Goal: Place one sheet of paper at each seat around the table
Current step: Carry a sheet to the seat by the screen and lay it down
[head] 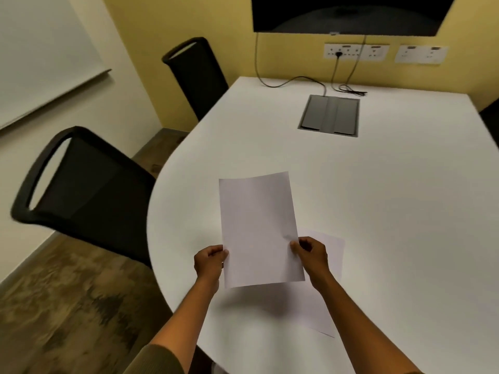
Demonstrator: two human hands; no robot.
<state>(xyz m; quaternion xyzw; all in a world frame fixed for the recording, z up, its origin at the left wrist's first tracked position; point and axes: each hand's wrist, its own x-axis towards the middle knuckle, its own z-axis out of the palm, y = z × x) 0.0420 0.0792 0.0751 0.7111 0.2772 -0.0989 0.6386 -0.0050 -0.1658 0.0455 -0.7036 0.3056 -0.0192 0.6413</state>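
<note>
I hold a white sheet of paper [259, 228] above the near end of the white table [378, 198]. My left hand [209, 261] grips its left edge and my right hand [310, 253] grips its right edge. Another white sheet [328, 268] lies flat on the table under my right hand, partly hidden by the held sheet and my arm. Two black chairs stand along the table's left side, one near [89, 190] and one farther back [197, 76].
A grey cable box [329, 114] is set into the table's middle, with black cables [297, 81] running to wall sockets [356, 52]. A dark screen [348, 12] hangs on the yellow wall. A whiteboard [40, 58] is on the left wall.
</note>
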